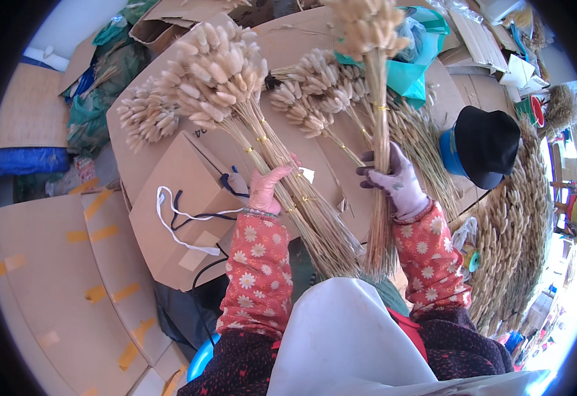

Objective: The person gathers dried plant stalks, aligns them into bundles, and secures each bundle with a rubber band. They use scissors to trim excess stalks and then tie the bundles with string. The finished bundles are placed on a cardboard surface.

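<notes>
My bare left hand is closed around the stems of several tied bunches of dried bunny-tail grass. Their fluffy heads fan out to the upper left, and gold twist ties circle the stems. In a thin glove, my right hand grips one upright bunch of dried bunny-tail grass, also bound with a gold tie. The stem ends of both lots come close together just above my lap. Smaller tied bunches lie on the cardboard-covered table between and beyond my hands.
A cardboard box with white and dark cords stands at left. A black hat sits over a blue container at right. Behind is a green plastic bag. Loose dried grass is heaped along the right side.
</notes>
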A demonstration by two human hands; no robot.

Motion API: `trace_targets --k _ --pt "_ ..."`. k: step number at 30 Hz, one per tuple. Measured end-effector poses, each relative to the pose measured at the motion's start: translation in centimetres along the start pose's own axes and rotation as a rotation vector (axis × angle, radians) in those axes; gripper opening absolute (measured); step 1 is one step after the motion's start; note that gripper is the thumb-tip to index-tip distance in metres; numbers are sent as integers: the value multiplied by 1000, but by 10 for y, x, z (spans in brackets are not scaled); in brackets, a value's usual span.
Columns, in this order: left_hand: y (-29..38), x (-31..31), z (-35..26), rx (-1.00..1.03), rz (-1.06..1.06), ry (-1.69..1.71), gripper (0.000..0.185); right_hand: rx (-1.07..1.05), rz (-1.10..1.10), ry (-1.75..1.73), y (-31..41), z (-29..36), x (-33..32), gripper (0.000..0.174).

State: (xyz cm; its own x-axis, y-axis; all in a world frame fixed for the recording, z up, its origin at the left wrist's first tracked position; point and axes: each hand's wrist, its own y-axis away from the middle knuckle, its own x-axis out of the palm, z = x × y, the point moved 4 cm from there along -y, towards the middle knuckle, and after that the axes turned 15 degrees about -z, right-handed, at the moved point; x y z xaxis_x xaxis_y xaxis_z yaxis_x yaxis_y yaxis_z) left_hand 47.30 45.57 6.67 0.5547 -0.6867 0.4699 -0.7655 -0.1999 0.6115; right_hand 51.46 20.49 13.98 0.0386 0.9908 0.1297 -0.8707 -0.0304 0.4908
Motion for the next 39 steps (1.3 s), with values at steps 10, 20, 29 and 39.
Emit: trace_targets --k 10,20,29,39 --pt "19 26 3 -51 115 -12 42 -204 200 105 7 -46 64 66" --pt "4 45 -12 66 102 -173 42 -118 304 -5 -15 -43 72 63" --pt "8 83 -43 164 76 -458 47 -49 474 -149 -30 -24 66 55" --pt "19 42 26 -139 -87 -299 39 239 338 -198 2 -95 44 66"
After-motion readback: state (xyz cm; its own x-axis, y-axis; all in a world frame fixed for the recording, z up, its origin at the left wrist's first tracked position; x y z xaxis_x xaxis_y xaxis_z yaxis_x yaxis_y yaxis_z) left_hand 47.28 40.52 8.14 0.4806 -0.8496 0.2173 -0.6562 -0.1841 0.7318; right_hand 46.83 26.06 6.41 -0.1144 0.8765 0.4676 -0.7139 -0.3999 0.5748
